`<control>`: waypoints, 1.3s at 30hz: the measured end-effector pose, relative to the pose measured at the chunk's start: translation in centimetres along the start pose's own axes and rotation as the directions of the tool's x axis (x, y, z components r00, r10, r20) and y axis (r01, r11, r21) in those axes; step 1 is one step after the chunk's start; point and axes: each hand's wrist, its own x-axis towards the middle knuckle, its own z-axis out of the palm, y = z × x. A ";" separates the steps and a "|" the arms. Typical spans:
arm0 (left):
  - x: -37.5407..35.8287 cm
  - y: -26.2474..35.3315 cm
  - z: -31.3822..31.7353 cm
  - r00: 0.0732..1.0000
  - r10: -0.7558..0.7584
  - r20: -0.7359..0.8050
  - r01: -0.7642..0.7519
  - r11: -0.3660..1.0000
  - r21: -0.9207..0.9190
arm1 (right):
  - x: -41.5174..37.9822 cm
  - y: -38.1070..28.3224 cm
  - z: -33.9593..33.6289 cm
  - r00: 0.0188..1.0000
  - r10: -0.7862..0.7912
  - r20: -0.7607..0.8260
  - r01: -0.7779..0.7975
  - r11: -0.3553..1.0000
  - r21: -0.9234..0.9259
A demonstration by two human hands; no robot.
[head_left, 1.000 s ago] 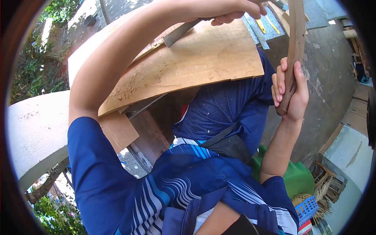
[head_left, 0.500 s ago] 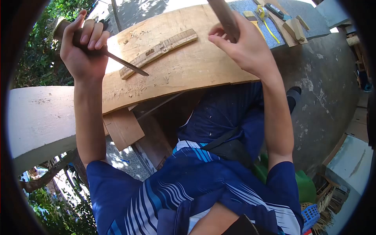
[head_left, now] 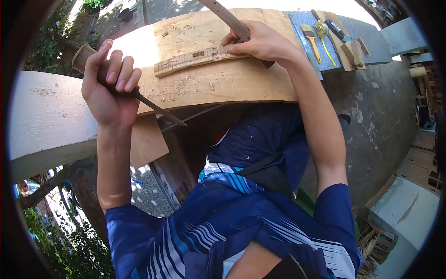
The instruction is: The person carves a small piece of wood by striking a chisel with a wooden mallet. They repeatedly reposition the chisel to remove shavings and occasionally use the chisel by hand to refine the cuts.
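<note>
My left hand [head_left: 111, 83] is wrapped round the wooden handle of a chisel [head_left: 160, 110], whose thin metal blade points down to the right past the board's near edge. A long wooden stick [head_left: 225, 18] sits in my right hand [head_left: 260, 42], running up and away. The fingertips of that hand touch the right end of a narrow carved wood strip [head_left: 186, 60]. Pencil lines and a small dark carved recess show on the strip's top. It lies on a wide wooden board [head_left: 241, 86], among wood shavings.
At the right of the bench lie a brush [head_left: 312, 43], a yellow tape measure [head_left: 321, 29], a utility knife [head_left: 335, 29] and small wood blocks [head_left: 353, 52]. A white ledge [head_left: 51, 111] stands at the left. Below the board is a brown panel [head_left: 147, 144].
My right hand has moved down and left onto the strip's right end. The strip now lies flatter across the view. The chisel tip has shifted from over the board to beyond its near edge.
</note>
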 end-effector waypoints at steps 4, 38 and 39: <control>0.6 -1.0 1.5 0.999 -0.046 -0.009 0.046 0.996 0.070 | -1.6 -0.8 -0.1 0.996 0.090 -0.008 -0.090 0.996 -0.004; 6.7 -8.0 5.2 0.924 0.265 0.276 -0.346 0.885 0.311 | -2.6 0.6 1.4 0.986 0.105 -0.127 -0.079 0.978 0.191; 6.5 -8.0 5.8 0.937 0.267 0.224 -0.325 0.901 0.287 | -2.6 0.6 1.5 0.985 0.103 -0.135 -0.077 0.980 0.185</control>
